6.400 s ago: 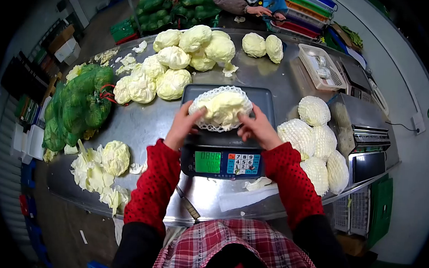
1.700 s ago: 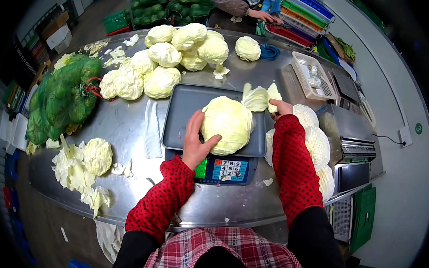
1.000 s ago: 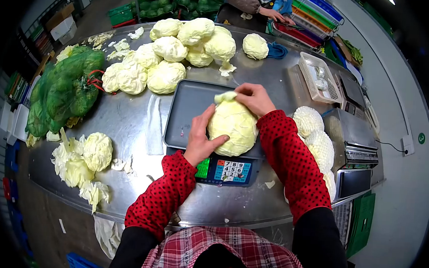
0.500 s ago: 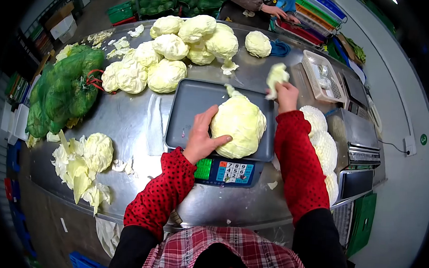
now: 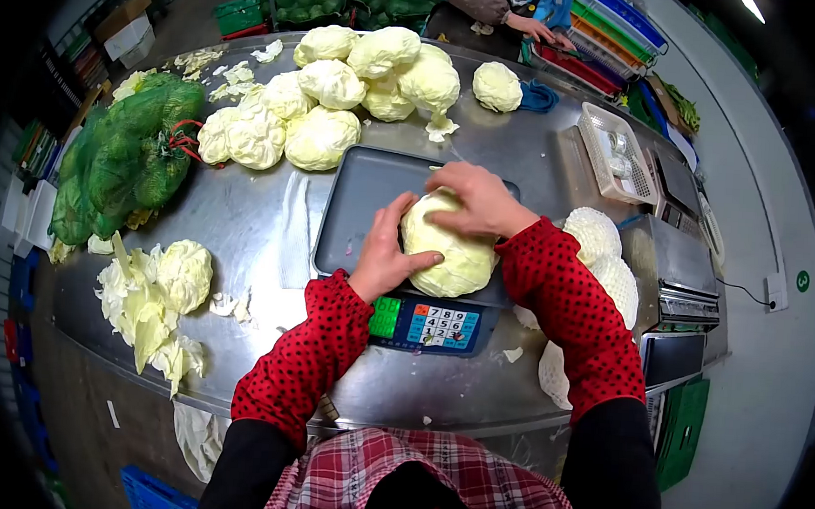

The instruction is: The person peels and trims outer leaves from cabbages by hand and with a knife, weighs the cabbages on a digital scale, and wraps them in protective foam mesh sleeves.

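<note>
Pale yellow-green and round, the leafy cabbage head [image 5: 449, 262] sits between my two hands, on the flat dark grey tray [image 5: 355, 200] of the blue-cased scale [image 5: 484, 332]. My left hand [image 5: 391, 253] is half open around its left side, fingers up along the flank and thumb stretched across the near face, a broad cupping hold that seems meant to stop it rolling. My right hand [image 5: 476, 201] lies over the top from the other side with its fingers bent against the leaves; whether they pinch one I cannot tell (my own knuckles hide the tips). Just on my side of the grip, the green lit display [image 5: 385, 317] and white-keyed pad [image 5: 440, 326] face me, presumably for easy reading. Left of the grip lies a flat white strip of netting [image 5: 294, 234], likely put there to be within reach. To the right, partly behind my red black-dotted sleeve [image 5: 568, 292], are rounded bundles in white foam mesh [image 5: 614, 281], set well apart from the heap of bare pale cabbages [image 5: 382, 52] beyond my hands, perhaps so wrapped and unwrapped don't mix.
</note>
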Demonstrator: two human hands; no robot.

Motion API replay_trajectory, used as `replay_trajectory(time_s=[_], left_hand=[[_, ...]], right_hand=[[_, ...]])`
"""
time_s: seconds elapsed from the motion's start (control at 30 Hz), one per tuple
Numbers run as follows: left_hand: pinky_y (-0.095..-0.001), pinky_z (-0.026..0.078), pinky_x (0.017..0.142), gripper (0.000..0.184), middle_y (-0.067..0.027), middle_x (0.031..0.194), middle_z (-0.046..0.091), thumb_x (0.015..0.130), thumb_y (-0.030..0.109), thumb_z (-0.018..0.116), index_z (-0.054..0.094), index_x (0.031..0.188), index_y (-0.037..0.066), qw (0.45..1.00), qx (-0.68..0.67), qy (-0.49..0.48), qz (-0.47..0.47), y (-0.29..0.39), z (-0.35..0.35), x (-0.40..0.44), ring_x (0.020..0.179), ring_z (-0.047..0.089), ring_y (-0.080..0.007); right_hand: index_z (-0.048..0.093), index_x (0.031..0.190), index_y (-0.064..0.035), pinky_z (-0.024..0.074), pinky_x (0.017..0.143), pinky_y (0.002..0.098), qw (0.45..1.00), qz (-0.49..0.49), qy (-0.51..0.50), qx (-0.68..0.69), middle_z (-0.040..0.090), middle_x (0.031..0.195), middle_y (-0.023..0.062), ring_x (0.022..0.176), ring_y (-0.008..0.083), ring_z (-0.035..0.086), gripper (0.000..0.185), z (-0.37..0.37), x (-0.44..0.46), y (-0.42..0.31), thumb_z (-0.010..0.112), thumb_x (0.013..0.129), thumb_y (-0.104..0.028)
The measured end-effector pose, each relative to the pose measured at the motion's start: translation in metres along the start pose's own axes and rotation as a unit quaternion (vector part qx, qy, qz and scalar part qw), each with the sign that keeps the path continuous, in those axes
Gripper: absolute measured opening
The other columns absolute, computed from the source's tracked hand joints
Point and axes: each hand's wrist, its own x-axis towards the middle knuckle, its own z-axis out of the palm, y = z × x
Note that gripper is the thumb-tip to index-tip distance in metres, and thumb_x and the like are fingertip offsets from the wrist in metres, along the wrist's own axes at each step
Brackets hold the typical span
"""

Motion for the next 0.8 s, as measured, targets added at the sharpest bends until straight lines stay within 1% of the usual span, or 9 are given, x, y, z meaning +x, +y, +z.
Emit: replay_trajectory(time_s=[0.07,0.1,0.17,0.2,0.3,0.37,0.57,0.63,0.8], left_hand=[[-0.0394,0.040,0.101,0.095,-0.0206,0.126,0.049,0.064,0.026,0.085,0.034,0.140,0.001,0.999,-0.035,0.003,-0.001,-0.007,0.005,-0.001,0.116,0.049,-0.0344],[-0.0394,0.040,0.101,0.095,-0.0206,0.126,0.049,0.064,0.026,0.085,0.034,0.140,0.001,0.999,-0.032,-0.001,-0.002,-0.005,0.004,0.000,0.117,0.049,-0.0342],[-0.0393,0.040,0.102,0.096,-0.0206,0.127,0.049,0.064,0.026,0.085,0.034,0.140,0.001,1.000,-0.023,-0.005,-0.003,0.001,0.000,0.001,0.118,0.049,-0.0340],[-0.0393,0.039,0.102,0.096,-0.0206,0.127,0.049,0.063,0.025,0.085,0.034,0.140,0.000,1.000,-0.008,-0.012,-0.009,0.006,-0.002,0.002,0.119,0.049,-0.0339],[-0.0381,0.039,0.103,0.096,-0.0206,0.130,0.049,0.063,0.022,0.086,0.033,0.140,0.000,0.999,-0.007,-0.022,-0.024,0.006,-0.001,0.006,0.121,0.049,-0.0327],[-0.0366,0.040,0.103,0.096,-0.0208,0.133,0.049,0.064,0.022,0.085,0.032,0.141,0.000,0.994,-0.093,-0.034,-0.050,0.006,0.000,0.009,0.122,0.050,-0.0303],[-0.0364,0.042,0.101,0.093,-0.0203,0.134,0.049,0.066,0.020,0.084,0.032,0.140,0.000,0.995,-0.065,-0.064,-0.028,0.013,-0.001,0.021,0.121,0.051,-0.0280],[-0.0361,0.042,0.101,0.091,-0.0199,0.134,0.050,0.067,0.019,0.083,0.032,0.140,0.000,0.994,-0.073,-0.072,-0.037,0.013,0.000,0.026,0.121,0.051,-0.0280],[-0.0350,0.043,0.099,0.085,-0.0193,0.133,0.050,0.068,0.017,0.082,0.036,0.137,0.000,0.991,-0.099,-0.086,-0.030,-0.001,0.002,0.034,0.120,0.052,-0.0277]], right_hand=[[0.063,0.092,-0.0086,0.0484,0.071,0.0400,0.986,-0.125,-0.019,-0.104,0.060,0.091,0.0109,0.082,0.0319,0.060,0.027,0.000,0.000,-0.003,0.067,0.074,-0.028],[0.063,0.092,-0.0086,0.0484,0.071,0.0400,0.987,-0.124,-0.017,-0.102,0.060,0.091,0.0109,0.082,0.0319,0.060,0.027,-0.004,0.001,-0.004,0.067,0.074,-0.028],[0.063,0.090,-0.0093,0.0480,0.073,0.0399,0.988,0.006,-0.134,-0.079,0.057,0.093,0.0105,0.085,0.0316,0.059,0.028,-0.017,0.011,-0.002,0.068,0.073,-0.032],[0.063,0.088,-0.0085,0.0473,0.071,0.0438,0.988,0.000,-0.144,-0.051,0.057,0.090,0.0138,0.084,0.0340,0.059,0.033,-0.020,0.014,0.002,0.067,0.069,-0.035],[0.061,0.088,-0.0087,0.0464,0.075,0.0410,0.989,-0.010,-0.146,-0.039,0.057,0.091,0.0111,0.092,0.0307,0.058,0.028,-0.018,0.014,0.002,0.068,0.069,-0.029],[0.059,0.084,-0.0065,0.0462,0.070,0.0433,0.987,-0.041,-0.145,-0.051,0.058,0.091,0.0144,0.085,0.0318,0.059,0.033,-0.013,0.018,0.012,0.067,0.066,-0.032],[0.053,0.077,-0.0028,0.0399,0.058,0.0391,0.976,0.016,-0.218,0.011,0.054,0.070,0.0114,0.066,0.0295,0.052,0.031,-0.018,0.030,0.025,0.066,0.063,-0.028],[0.049,0.072,-0.0022,0.0360,0.055,0.0374,0.974,0.046,-0.218,0.036,0.048,0.061,0.0091,0.059,0.0247,0.047,0.029,-0.025,0.028,0.026,0.064,0.063,-0.024],[0.045,0.074,-0.0012,0.0370,0.059,0.0319,0.967,0.126,-0.211,0.074,0.047,0.069,0.0046,0.065,0.0171,0.043,0.025,-0.054,0.017,0.047,0.063,0.065,-0.016]])
